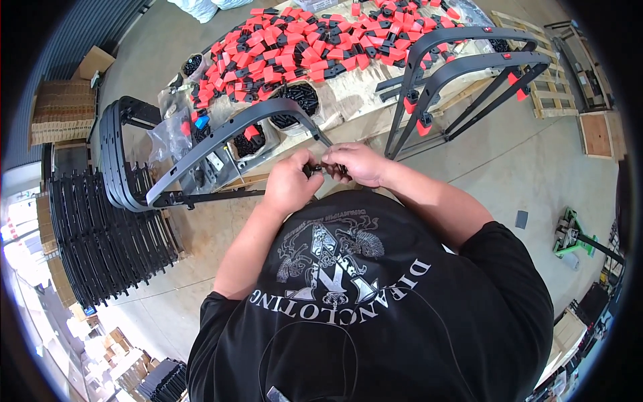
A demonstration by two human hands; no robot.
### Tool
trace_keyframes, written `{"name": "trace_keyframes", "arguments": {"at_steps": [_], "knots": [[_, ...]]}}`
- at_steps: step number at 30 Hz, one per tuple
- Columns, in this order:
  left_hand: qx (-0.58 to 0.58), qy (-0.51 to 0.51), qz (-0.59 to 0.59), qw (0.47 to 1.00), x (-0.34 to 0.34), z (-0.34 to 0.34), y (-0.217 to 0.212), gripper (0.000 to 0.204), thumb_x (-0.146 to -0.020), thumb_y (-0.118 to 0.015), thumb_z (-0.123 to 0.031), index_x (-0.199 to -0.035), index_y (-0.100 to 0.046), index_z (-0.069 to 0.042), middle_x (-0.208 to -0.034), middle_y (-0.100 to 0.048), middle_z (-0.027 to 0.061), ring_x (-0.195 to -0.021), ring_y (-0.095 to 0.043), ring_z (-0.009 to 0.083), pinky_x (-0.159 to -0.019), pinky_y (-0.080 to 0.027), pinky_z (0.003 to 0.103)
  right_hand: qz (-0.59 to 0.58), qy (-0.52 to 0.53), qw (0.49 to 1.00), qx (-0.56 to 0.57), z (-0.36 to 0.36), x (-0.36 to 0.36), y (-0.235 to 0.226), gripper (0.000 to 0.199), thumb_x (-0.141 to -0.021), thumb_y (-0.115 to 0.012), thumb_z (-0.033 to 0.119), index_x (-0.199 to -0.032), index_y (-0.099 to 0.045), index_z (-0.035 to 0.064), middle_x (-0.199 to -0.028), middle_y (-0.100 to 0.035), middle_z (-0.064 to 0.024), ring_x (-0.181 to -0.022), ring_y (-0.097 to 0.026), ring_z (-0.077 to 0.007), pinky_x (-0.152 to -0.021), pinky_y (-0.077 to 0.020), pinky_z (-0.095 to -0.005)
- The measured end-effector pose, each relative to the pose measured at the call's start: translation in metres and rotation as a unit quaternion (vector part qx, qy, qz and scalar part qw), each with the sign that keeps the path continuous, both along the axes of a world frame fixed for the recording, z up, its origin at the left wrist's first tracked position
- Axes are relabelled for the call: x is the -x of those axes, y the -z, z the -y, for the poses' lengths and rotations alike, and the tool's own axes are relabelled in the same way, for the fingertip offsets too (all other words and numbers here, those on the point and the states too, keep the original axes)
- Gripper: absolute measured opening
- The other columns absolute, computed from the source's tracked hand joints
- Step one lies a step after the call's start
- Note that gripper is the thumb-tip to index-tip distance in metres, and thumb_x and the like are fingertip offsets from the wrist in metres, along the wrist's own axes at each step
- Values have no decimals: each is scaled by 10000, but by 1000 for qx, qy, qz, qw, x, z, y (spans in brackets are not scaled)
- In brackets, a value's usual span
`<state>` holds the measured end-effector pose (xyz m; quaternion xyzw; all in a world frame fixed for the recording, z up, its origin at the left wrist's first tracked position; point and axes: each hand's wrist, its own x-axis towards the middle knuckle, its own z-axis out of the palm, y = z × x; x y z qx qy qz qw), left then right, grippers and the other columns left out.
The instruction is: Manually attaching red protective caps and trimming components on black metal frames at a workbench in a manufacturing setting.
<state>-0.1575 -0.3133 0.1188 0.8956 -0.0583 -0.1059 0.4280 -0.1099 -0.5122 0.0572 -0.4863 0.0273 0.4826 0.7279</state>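
Note:
Both hands meet in front of my chest, at the near end of a curved black frame (pixel 258 108) that leans on the table's edge. My left hand (pixel 289 182) is closed, thumb and forefinger pinching a small black part (pixel 312 170). Beside it, my right hand (pixel 358 165) is curled with its fingertips pressed together around small dark pieces too hidden to name. The fingertips of both hands nearly touch. The frame's tube end runs down to my right fingers, and whether they grip it I cannot make out.
Red-and-black parts (pixel 295 43) lie heaped on the wooden table (pixel 358 94). Tubs of small black pieces (pixel 298 100) line its near edge. More black frames stand at right (pixel 429 77) and left (pixel 114 157), beside stacked black bars (pixel 100 234). A green pallet jack (pixel 569 231) is at far right.

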Motion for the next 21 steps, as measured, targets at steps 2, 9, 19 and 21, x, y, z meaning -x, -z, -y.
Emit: {"name": "trace_keyframes", "arguments": {"at_steps": [2, 9, 19, 21], "knots": [[-107, 28, 14, 994, -3, 4, -1, 166, -819, -768, -116, -922, -674, -26, -795, -705, 79, -716, -659, 171, -699, -540, 317, 6, -13, 1000, -12, -5, 5, 0, 243, -953, -670, 292, -955, -634, 51, -705, -523, 15, -558, -467, -81, -473, -344, -258], [-2, 12, -51, 999, 0, 0, 25, 212, -842, -759, -144, -974, -660, -10, -785, -682, 62, -721, -671, 165, -679, -542, 322, -33, -31, 999, -28, 5, 6, 8, 165, -956, -684, 192, -989, -615, 47, -641, -424, 67, -465, -321, -39, -419, -204, -251], [304, -210, -424, 827, 15, -41, 70, 217, -881, -653, -37, -1031, -609, 113, -881, -644, 153, -689, -628, 200, -559, -505, 336, -111, 67, 991, 16, 32, 11, 42, 141, -969, -667, 198, -974, -577, 90, -654, -388, 81, -495, -290, -35, -448, -176, -256], [250, -223, -446, 830, 14, -45, 75, 151, -891, -655, -37, -910, -635, 111, -897, -658, 163, -708, -638, 213, -593, -514, 329, -127, 81, 988, 29, 30, 10, 47, 143, -972, -662, 200, -946, -571, 93, -652, -380, 82, -486, -279, -39, -446, -165, -267]]}}
